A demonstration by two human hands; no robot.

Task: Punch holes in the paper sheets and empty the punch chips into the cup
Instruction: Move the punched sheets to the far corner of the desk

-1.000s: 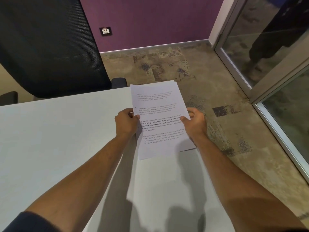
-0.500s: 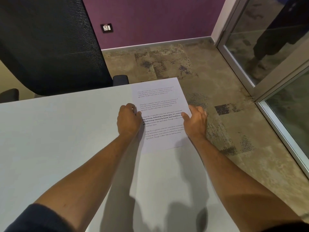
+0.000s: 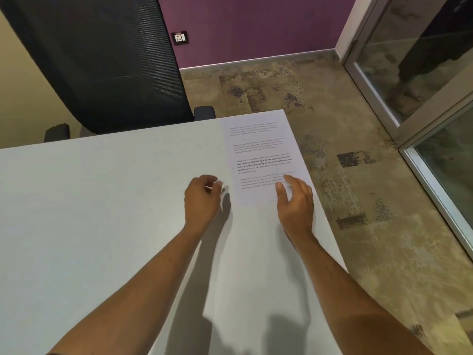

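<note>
Purple wall (image 3: 256, 26) and mottled carpet (image 3: 320, 119) frame a pale grey table (image 3: 89, 213) seen from above. At far left, a black mesh office chair (image 3: 102, 62) is pushed up to the table's far edge, a wall socket (image 3: 180, 37) just beyond it. Toward the middle, the person's left hand (image 3: 202, 198) hovers over bare tabletop with fingers loosely curled, gripping nothing, just beside the paper sheets (image 3: 261, 155). These printed sheets lie flat at the table's far right corner, along its right edge. The right hand (image 3: 294, 198) is spread open, its fingertips over the sheets' near right corner; whether they touch is unclear. Glass panels (image 3: 422, 73) in a metal frame close the scene at right.
</note>
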